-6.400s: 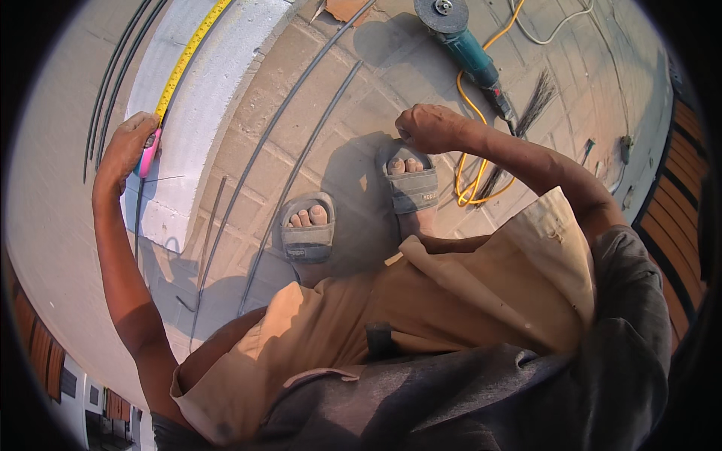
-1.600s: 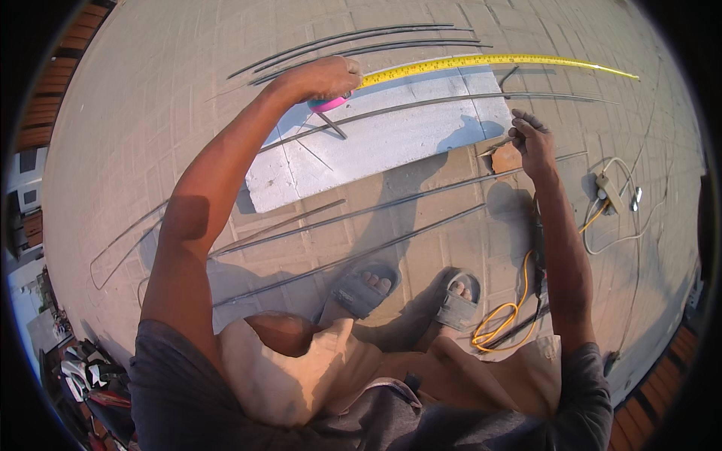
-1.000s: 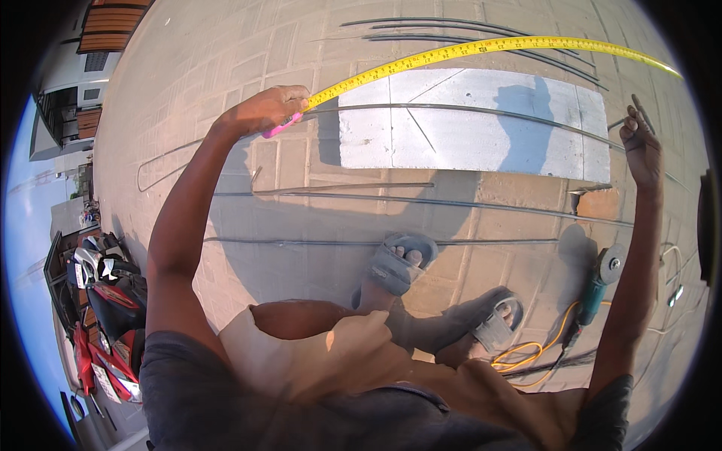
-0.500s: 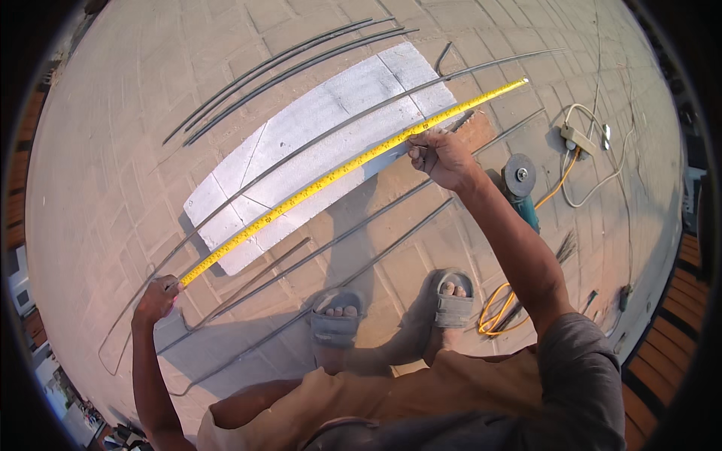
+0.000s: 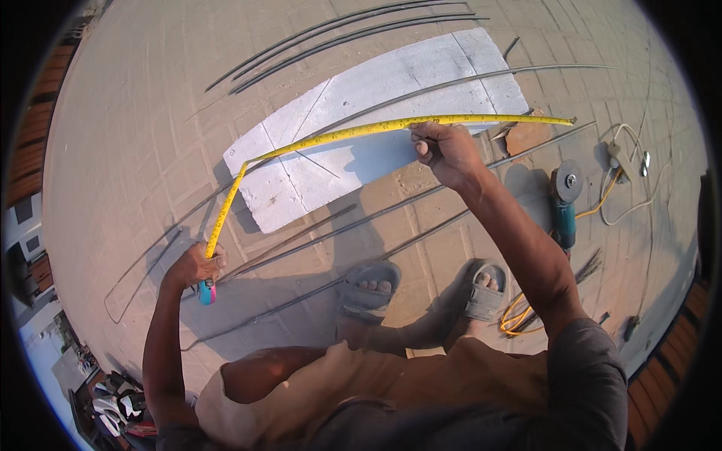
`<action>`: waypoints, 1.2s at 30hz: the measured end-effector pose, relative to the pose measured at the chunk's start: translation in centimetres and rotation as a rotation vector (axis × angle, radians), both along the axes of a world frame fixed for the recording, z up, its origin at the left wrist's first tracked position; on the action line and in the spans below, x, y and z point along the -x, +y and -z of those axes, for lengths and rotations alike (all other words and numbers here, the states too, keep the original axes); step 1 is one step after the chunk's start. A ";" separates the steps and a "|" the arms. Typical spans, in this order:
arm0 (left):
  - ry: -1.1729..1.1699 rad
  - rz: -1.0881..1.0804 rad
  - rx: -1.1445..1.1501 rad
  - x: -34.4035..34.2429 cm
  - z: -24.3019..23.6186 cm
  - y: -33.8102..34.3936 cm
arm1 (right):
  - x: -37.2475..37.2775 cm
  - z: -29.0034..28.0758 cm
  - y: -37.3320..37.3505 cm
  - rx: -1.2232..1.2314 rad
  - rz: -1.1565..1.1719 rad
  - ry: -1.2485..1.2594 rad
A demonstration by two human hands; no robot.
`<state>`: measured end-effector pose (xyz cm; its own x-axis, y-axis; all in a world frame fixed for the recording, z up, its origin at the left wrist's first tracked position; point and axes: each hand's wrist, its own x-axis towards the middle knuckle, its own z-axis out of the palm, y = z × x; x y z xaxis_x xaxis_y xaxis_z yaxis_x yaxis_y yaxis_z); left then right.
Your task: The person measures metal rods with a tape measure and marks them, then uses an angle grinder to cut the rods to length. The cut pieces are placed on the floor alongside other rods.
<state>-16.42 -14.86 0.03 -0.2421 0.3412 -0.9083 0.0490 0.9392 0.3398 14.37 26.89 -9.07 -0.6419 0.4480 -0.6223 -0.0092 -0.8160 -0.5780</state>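
Yellow tape (image 5: 338,135) runs from the left hand (image 5: 197,264) up and across to the right hand (image 5: 444,150), bending sharply at the near-left corner of the white slab (image 5: 361,143). The left hand closes around the tape case (image 5: 205,292), pink and blue, low on the paving (image 5: 128,150) to the left of the slab; holding the case there appears to anchor one end of the measure. The right hand pinches the tape between thumb and fingers over the slab's near-right edge, lifted off the ground, so the blade hangs in a shallow arc above the slab rather than lying flat. The free end of the tape reaches past the right hand, beyond the slab's right end.

A long thin rod (image 5: 451,81) lies diagonally across the slab, and the tape runs roughly along it, which suggests the rod is what is being measured. Further rods (image 5: 338,30) rest on the paving beyond the slab, and more rods (image 5: 361,225) on its near side, between slab and sandalled feet (image 5: 368,282). An angle grinder (image 5: 562,199) lies right of the slab with its disc up, its orange cord (image 5: 519,316) coiled near the right foot. A socket strip (image 5: 623,159) with pale cable sits further right. A flat brown scrap (image 5: 530,137) lies just off the slab's right corner.
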 end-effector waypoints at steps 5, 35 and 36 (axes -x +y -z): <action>-0.079 0.182 -0.005 -3.6 -0.6 0.9 | -4.0 1.2 9.0 -0.214 -0.098 -0.030; 0.360 0.285 -0.321 0.4 1.9 -0.1 | -2.2 -1.6 -3.2 -0.290 -0.686 -0.119; 0.381 0.226 -0.269 0.8 1.9 -0.5 | -2.4 -2.6 -2.5 -0.408 -0.728 -0.118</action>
<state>-17.20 -15.37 -1.90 -0.4316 0.6323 -0.6434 0.4080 0.7729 0.4859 16.73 24.43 -6.49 -0.7983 0.1522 -0.5828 0.5175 -0.3218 -0.7929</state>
